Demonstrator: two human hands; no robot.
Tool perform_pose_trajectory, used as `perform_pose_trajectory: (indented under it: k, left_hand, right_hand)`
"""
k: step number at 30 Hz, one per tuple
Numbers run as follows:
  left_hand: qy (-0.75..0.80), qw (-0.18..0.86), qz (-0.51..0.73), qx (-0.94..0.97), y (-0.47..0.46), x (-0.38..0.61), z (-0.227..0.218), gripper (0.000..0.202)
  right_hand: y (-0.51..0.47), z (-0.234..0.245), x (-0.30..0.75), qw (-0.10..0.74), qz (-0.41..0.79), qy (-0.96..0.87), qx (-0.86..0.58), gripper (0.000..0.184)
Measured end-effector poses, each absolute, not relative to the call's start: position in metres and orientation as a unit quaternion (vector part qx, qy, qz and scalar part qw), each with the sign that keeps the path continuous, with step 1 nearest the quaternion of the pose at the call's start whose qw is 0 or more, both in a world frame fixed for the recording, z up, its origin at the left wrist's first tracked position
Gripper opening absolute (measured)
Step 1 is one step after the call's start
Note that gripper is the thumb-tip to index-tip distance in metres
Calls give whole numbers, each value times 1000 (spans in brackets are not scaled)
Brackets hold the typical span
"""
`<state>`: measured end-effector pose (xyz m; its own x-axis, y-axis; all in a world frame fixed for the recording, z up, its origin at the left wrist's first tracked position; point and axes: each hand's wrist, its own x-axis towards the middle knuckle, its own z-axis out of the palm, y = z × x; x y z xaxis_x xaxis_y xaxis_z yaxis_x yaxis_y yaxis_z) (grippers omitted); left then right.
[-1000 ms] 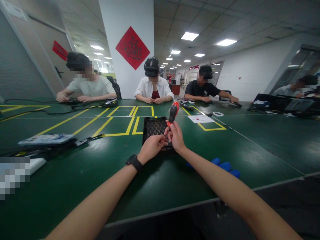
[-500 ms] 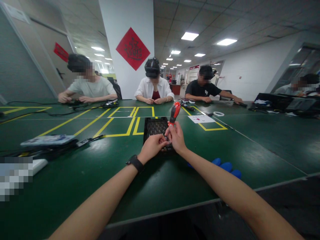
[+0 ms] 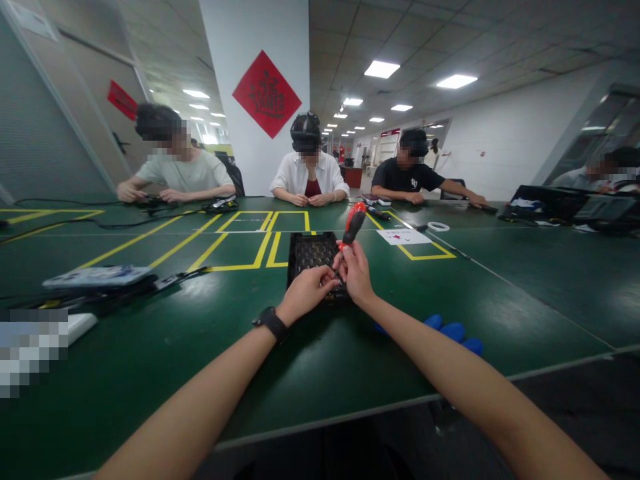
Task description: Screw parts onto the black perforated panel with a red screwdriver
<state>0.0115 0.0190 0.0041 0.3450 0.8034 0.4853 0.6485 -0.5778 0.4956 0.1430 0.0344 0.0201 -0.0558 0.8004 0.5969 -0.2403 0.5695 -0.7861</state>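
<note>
A screwdriver with a red and black handle leans to the right, its shaft pointing down. My right hand is closed around its lower part, just under the red collar. My left hand is pinched at the tip of the shaft, against my right fingers; whatever is between its fingertips is too small and hidden to make out. Both hands are over the near right part of a black open tray-like case with a patterned inside. That case lies on the green table, its near end partly covered by my hands.
Several blue rounded objects lie beyond my right forearm. A white paper sheet and a roll of white tape are farther right. A pale blue flat box with cables sits at left. Co-workers sit across the table.
The screwdriver handle has tipped slightly farther to the right. Both hands stay close together at the case, and the view has shifted a little.
</note>
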Motion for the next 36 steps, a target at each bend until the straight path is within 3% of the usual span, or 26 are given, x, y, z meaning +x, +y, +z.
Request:
perform_pose_trajectory:
  k: [28, 36]
  left_hand:
    - [476, 122, 366, 790, 22, 10, 2, 26]
    - [451, 96, 360, 811, 21, 12, 3, 16]
  right_hand:
    - [38, 17, 143, 645, 378, -610, -260, 32]
    - [36, 20, 145, 629, 407, -612, -252, 33]
